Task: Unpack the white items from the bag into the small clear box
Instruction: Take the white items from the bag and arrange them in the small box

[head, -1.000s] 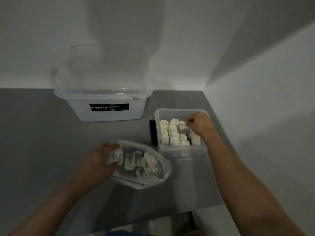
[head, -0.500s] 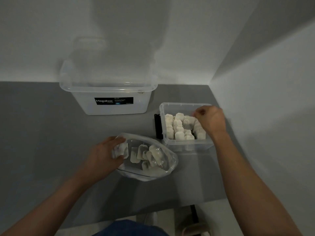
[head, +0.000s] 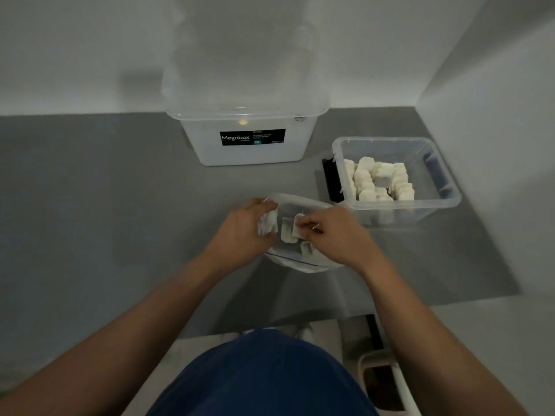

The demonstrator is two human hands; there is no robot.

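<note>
While the left hand curls its fingers round the left edge of the bag, the right hand sits inside the bag, its fingers pinching one white item. Other white items lie just beside it. Beyond the bag to the right, the small clear box holds many more.

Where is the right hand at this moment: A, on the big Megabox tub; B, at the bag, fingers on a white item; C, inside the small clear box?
B: the right hand pinches a white item at the open bag, apart from the small clear box.
</note>
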